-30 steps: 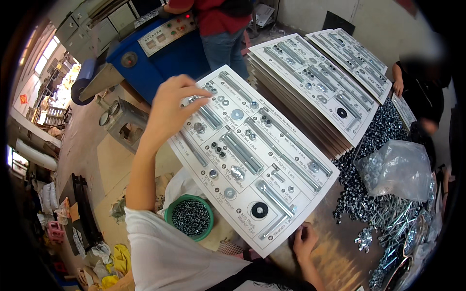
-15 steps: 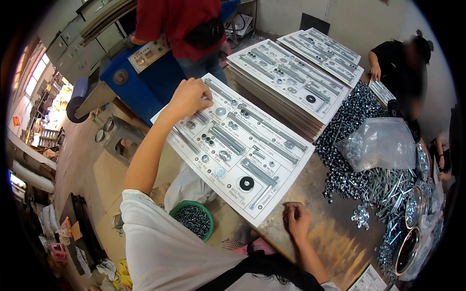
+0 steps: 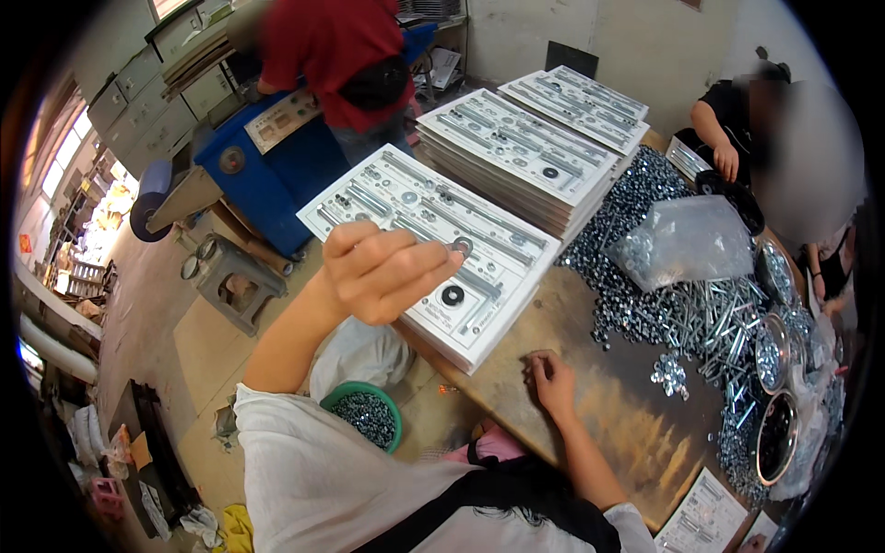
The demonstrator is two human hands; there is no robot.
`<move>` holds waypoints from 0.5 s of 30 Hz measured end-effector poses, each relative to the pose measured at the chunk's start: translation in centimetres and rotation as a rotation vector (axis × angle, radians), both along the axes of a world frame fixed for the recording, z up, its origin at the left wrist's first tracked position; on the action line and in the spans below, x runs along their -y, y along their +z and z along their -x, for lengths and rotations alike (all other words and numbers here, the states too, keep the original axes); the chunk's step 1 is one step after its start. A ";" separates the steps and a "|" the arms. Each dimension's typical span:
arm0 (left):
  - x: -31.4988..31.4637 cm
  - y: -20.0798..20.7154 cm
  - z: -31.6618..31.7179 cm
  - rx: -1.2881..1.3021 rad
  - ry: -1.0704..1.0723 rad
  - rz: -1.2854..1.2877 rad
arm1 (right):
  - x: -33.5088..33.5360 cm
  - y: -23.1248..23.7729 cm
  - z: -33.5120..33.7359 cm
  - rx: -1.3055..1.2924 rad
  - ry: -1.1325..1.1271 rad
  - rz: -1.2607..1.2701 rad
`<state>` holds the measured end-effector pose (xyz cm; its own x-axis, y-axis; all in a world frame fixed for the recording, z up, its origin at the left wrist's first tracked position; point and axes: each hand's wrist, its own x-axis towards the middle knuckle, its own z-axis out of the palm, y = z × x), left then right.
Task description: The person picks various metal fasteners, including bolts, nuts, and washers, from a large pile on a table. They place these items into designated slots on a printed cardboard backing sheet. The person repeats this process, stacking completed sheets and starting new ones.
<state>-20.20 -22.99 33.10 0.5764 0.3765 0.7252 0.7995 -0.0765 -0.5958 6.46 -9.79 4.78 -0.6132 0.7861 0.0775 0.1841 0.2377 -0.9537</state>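
My left hand (image 3: 392,272) is raised over a printed white hardware card (image 3: 387,170) and partly hides it. Its thumb and fingertips are pinched on a small metal ring, which looks like a washer (image 3: 463,247). The card tops a thick pile and shows bolts, nuts, washers and a wrench; a black washer (image 3: 452,296) stands out near its lower corner. My right hand (image 3: 553,382) rests on the worn tabletop to the right of the pile, fingers loosely curled, with nothing visible in it.
Two more card stacks (image 3: 516,152) stand behind. Heaps of nuts (image 3: 645,194) and bolts (image 3: 691,318), a clear plastic bag (image 3: 696,244) and metal bowls (image 3: 777,438) cover the right side. A green basin of nuts (image 3: 398,424) sits on the floor. Co-workers stand at the back and right.
My left hand has left the card's far left edge and come nearer and to the right, now pinching a ring. My right hand stays on the table. The view has shifted slightly.
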 end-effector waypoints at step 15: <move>-2.6 -14.9 -25.8 1.789 -0.769 1.038 | 4.6 11.8 -17.4 -0.638 0.222 0.267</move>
<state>5.57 -20.39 18.17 -0.0882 0.9606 0.2636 -0.0281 -0.2669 0.9633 23.82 -14.38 16.62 -0.6599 0.6902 0.2969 -0.4535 -0.0508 -0.8898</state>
